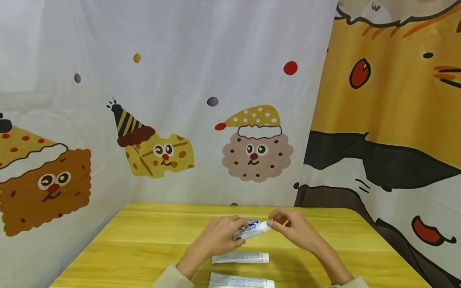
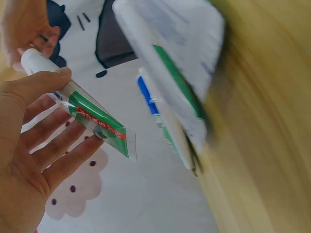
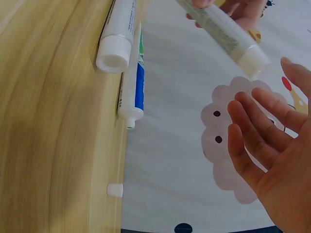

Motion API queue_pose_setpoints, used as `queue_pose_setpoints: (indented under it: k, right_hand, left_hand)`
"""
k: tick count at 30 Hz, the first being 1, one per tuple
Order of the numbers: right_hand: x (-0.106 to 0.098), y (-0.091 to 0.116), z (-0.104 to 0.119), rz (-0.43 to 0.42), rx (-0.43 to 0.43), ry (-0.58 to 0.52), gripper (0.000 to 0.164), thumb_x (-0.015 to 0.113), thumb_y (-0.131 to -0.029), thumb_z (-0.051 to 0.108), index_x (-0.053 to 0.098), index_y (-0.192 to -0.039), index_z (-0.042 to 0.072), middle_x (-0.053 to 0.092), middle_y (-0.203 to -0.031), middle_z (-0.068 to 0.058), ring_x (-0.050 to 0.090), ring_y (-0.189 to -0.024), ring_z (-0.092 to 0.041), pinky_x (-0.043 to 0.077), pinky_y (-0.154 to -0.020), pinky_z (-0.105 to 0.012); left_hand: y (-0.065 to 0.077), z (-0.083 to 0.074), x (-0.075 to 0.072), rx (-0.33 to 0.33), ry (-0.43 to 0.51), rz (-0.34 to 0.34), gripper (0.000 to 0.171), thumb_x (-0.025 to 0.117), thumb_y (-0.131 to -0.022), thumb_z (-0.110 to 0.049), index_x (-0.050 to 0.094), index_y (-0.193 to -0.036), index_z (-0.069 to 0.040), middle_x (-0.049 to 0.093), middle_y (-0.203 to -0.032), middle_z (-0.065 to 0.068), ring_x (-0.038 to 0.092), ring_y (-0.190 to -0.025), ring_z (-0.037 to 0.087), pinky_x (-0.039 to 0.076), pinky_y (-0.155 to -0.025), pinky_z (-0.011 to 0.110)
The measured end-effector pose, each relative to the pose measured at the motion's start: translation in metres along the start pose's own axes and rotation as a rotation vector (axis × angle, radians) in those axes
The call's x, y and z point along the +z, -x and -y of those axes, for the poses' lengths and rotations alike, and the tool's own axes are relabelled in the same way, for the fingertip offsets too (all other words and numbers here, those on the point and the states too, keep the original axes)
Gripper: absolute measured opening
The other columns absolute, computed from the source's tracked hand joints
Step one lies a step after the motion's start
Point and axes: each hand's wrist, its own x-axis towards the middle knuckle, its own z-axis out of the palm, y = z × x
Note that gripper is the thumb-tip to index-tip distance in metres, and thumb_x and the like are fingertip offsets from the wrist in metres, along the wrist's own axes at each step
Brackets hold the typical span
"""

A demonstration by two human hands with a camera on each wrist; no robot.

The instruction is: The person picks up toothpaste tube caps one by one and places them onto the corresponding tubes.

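My left hand [image 1: 221,236] grips a white toothpaste tube [image 1: 252,231] between thumb and fingers, above the table. In the left wrist view the held tube [image 2: 97,114] shows a green panel, red lettering and a clear flat end; its white cap [image 3: 254,61] points toward my right hand [image 1: 297,230]. The right wrist view shows that hand [image 3: 277,141] with fingers spread and loosely bent, a small gap from the cap and holding nothing. Beyond them lies a blue, white and green tube [image 3: 132,92] with a bare nozzle. A small loose white cap [image 3: 115,190] lies near the table edge.
Two more white tubes lie on the yellow wood-grain table [image 1: 151,228], one tube [image 1: 241,258] just below my hands and another tube [image 1: 239,281] nearer me. A cartoon-printed curtain [image 1: 201,72] hangs behind the table.
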Motion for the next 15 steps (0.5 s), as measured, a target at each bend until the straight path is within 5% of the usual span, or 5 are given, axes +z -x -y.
queue_pose_setpoints:
  k: [15]
  right_hand:
    - [-0.005, 0.001, -0.006, -0.025, 0.013, 0.030, 0.017, 0.061, -0.104, 0.035, 0.071, -0.101, 0.022, 0.066, -0.082, 0.010, 0.063, -0.074, -0.005, 0.053, -0.065, -0.026]
  left_hand:
    - [-0.025, 0.030, 0.032, 0.046, -0.094, 0.194, 0.023, 0.080, -0.086, -0.026, 0.075, -0.108, -0.022, 0.074, -0.096, -0.011, 0.042, -0.061, 0.001, 0.039, -0.059, 0.017]
